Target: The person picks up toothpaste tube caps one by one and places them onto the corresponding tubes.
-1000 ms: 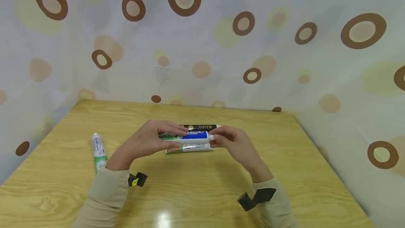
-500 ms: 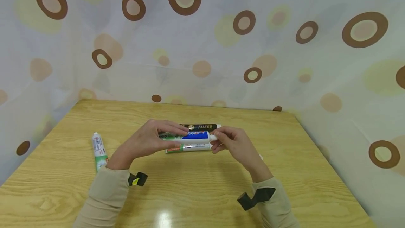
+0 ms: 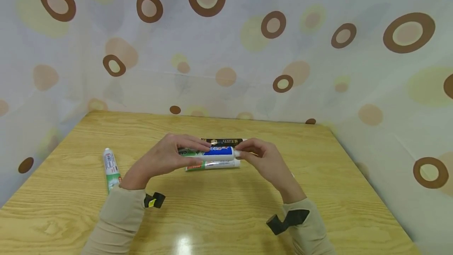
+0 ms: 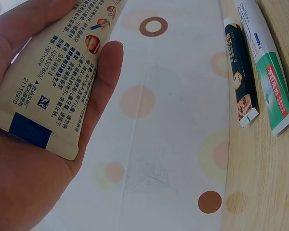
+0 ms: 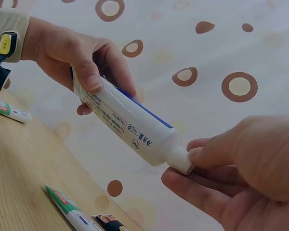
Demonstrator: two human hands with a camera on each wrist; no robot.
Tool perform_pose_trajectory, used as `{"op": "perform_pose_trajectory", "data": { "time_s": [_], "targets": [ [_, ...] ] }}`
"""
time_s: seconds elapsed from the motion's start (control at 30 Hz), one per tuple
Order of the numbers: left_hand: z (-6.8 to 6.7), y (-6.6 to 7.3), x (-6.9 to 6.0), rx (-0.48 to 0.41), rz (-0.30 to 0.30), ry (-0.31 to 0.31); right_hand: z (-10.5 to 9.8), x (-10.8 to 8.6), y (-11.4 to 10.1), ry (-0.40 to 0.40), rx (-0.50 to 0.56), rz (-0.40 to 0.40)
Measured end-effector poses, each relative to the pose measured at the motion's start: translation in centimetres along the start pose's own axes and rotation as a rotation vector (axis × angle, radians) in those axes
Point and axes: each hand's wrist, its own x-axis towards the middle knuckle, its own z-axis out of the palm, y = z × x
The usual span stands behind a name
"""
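A blue, white and green toothpaste tube (image 3: 218, 153) is held level above the table, its cap end toward the right. My left hand (image 3: 166, 154) grips its rear half; in the left wrist view the tube's printed back (image 4: 53, 82) lies against the palm. At the other end my right hand (image 3: 263, 160) pinches the white cap (image 5: 180, 160) between thumb and fingers. The cap sits at the tube's neck; whether it is loose I cannot tell. Below and behind the held tube lie a green-and-white toothpaste tube (image 3: 221, 165) and a black toothpaste tube (image 3: 226, 142).
Another green-and-white toothpaste tube (image 3: 111, 168) lies on the left of the wooden table (image 3: 212, 215), beside my left forearm. A small white object, mostly hidden, shows by my right wrist. A patterned sheet (image 3: 226, 50) hangs behind and at both sides.
My right fingers have shifted about the cap, opening slightly and then closing on it again. The left hand and the tube have stayed nearly still.
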Motion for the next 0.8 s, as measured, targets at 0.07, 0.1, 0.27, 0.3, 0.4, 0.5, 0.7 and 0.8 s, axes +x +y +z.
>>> {"op": "perform_pose_trajectory", "data": {
  "time_s": [0.07, 0.1, 0.27, 0.3, 0.4, 0.5, 0.7, 0.8],
  "targets": [
    [-0.04, 0.05, 0.04, 0.001, 0.007, 0.003, -0.03, 0.03, -0.09, 0.003, 0.017, 0.012],
    [-0.05, 0.07, 0.04, 0.004, 0.008, 0.004, -0.05, 0.02, -0.12, 0.002, 0.033, 0.019],
    [-0.07, 0.24, -0.05, 0.008, 0.002, 0.002, -0.1, -0.05, -0.32, -0.008, 0.1, 0.044],
    [-0.06, 0.27, -0.06, 0.009, -0.003, 0.002, -0.1, -0.08, -0.36, -0.008, 0.107, 0.047],
    [-0.04, 0.37, -0.03, 0.009, -0.011, 0.003, -0.11, -0.14, -0.49, 0.003, 0.088, 0.053],
    [-0.03, 0.42, 0.02, 0.013, -0.014, 0.005, -0.11, -0.19, -0.62, 0.014, 0.026, 0.046],
    [-0.07, 0.47, -0.01, 0.02, -0.011, 0.011, -0.18, -0.3, -0.74, 0.006, -0.024, 0.014],
    [-0.03, 0.46, -0.1, 0.016, -0.008, 0.013, -0.17, -0.33, -0.51, -0.008, 0.007, 0.011]
  ]
}}
